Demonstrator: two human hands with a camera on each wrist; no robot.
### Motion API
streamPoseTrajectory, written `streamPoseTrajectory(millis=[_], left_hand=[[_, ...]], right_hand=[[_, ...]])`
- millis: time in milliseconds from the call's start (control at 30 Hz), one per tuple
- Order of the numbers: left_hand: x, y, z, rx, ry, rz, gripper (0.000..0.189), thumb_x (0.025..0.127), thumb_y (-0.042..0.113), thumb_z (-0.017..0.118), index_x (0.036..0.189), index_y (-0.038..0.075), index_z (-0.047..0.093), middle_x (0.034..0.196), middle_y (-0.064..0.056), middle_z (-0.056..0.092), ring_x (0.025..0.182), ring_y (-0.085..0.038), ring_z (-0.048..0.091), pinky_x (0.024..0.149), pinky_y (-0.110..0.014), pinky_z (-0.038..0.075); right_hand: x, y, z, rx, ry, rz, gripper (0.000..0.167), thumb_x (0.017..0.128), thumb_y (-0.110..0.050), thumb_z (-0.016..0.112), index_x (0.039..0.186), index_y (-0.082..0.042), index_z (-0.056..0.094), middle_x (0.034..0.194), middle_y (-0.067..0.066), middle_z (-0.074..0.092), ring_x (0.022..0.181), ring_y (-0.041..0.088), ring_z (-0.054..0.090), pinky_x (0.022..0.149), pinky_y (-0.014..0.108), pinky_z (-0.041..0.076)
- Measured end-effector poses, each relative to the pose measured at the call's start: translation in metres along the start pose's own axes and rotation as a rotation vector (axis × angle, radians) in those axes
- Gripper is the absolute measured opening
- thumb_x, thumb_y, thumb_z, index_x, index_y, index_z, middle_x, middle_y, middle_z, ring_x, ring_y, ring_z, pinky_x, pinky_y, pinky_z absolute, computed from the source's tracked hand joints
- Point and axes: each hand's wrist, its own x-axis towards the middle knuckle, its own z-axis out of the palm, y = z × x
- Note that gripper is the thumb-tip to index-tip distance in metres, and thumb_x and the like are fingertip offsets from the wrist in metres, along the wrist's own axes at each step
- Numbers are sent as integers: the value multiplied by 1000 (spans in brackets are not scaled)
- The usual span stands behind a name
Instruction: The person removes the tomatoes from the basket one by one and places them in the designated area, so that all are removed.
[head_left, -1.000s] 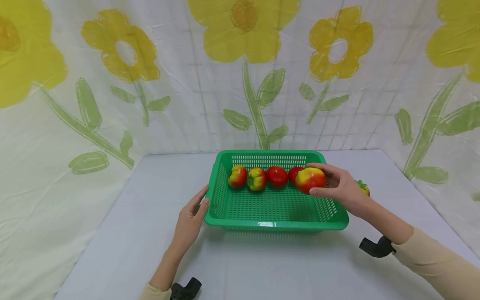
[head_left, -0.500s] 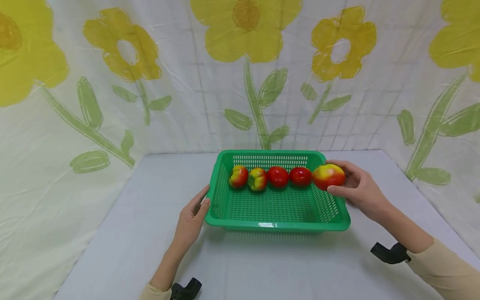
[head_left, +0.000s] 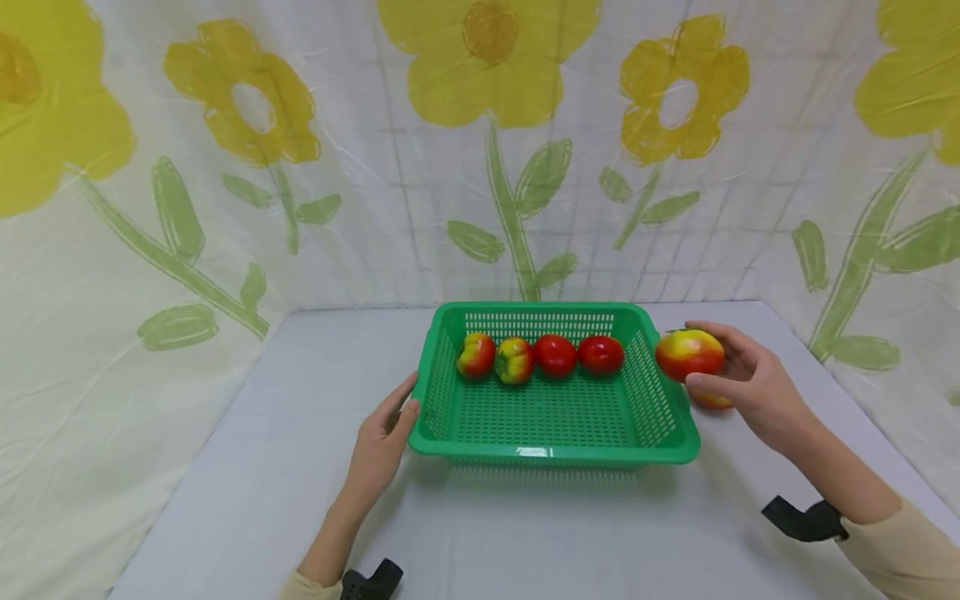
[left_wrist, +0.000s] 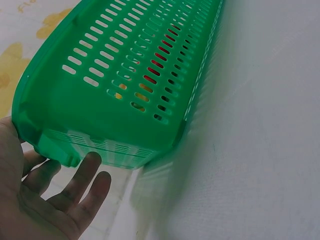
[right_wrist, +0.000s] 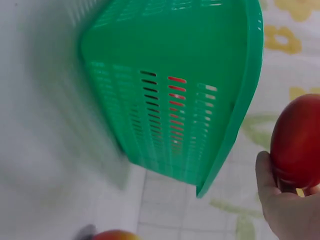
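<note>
My right hand (head_left: 761, 383) holds a smooth red-and-yellow fruit (head_left: 688, 356), its exact kind unclear, in the air by the right rim of the green basket (head_left: 555, 454). In the right wrist view that fruit (right_wrist: 300, 142) shows mostly red above the fingers. Under the right hand, beyond the basket's right side, lies another red-and-yellow item (head_left: 711, 400), partly hidden. My left hand (head_left: 381, 443) grips the left rim, thumb nearest me. Inside, along the back, are two yellow-and-red peppers (head_left: 515, 361) and two red, tomato-like fruits (head_left: 556, 356).
The basket stands on a table with a white cover (head_left: 322, 400). A white curtain (head_left: 360, 167) printed with yellow flowers hangs behind and at both sides. Each wrist carries a black camera mount (head_left: 804, 518).
My right hand has carried the red-and-yellow fruit rightward, from above the basket to beyond its right rim. Both tomato-like fruits now show fully. My left hand stays on the rim.
</note>
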Motion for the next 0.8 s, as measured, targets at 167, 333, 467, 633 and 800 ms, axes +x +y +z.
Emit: streamPoseTrajectory(millis=[167, 333, 467, 633, 800], left_hand=[[0, 2, 0, 9, 7, -6, 46, 106, 23, 49, 150, 11, 43, 151, -6, 41, 134, -28, 43, 105, -52, 36], [-1, 1, 0, 0, 10, -11, 45, 106, 23, 49, 150, 13, 43, 150, -5, 41, 132, -28, 44, 105, -51, 37], [-1, 0, 0, 1, 12, -12, 46, 106, 23, 50, 150, 12, 43, 151, -4, 41, 134, -27, 43, 105, -51, 36], [1, -13, 0, -3, 15, -16, 46, 105, 29, 50, 150, 18, 44, 151, 0, 41, 135, -25, 41, 106, -51, 36], [7, -33, 1, -12, 15, 2, 47, 104, 38, 51, 149, 26, 45, 150, 6, 41, 135, -22, 41, 106, -51, 36]], right_hand=[[-6, 4, -11, 55, 39, -2, 57, 93, 8, 61, 145, -6, 42, 137, 10, 46, 116, 13, 51, 88, 20, 49], [-11, 8, -23, 102, 62, -5, 57, 94, 10, 59, 146, -6, 42, 138, 9, 44, 115, 13, 50, 88, 19, 49], [-16, 12, -31, 100, 90, -5, 58, 94, 10, 59, 146, -7, 42, 138, 7, 44, 115, 11, 50, 86, 18, 49], [-21, 20, -43, 83, 125, 7, 60, 94, 10, 59, 147, -9, 42, 139, 5, 41, 115, 7, 49, 85, 15, 48], [-24, 29, -58, 91, 149, 33, 60, 94, 10, 59, 148, -11, 42, 140, 2, 41, 115, 4, 48, 85, 13, 47]])
